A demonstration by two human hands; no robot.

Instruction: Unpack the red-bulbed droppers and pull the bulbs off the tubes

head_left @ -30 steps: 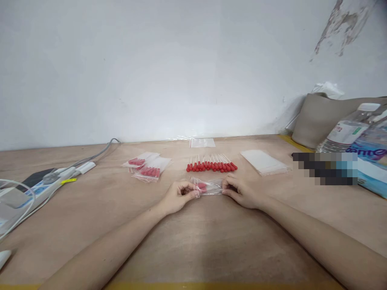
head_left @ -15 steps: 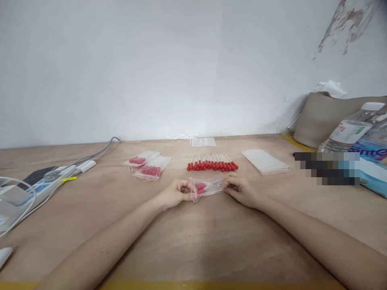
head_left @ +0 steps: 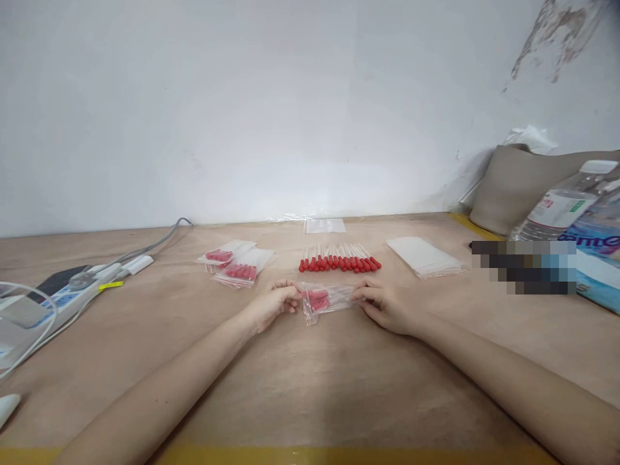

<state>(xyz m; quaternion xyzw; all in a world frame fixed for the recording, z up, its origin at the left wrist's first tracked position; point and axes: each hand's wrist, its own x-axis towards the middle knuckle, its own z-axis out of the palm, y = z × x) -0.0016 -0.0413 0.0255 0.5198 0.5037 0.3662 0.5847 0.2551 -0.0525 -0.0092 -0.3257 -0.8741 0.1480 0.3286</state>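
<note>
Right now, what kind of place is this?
It looks like an indoor work spot, but I can't tell whether it's in a home or a workshop. The clues are the wood-coloured table, the neat row of red-tipped sticks and the power strip.

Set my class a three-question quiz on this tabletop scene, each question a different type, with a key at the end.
1. True or false: the red tips of the loose sticks point away from the wall.

2. Which of these lies just right of the loose sticks in the picture?
a) a power strip
b) a stack of flat bags
c) a grey cable

3. Fill the gap: in the clear bag between the hands, the red contents sit nearer the ____ hand.

Key: 1. True. 2. b. 3. Left.
</note>
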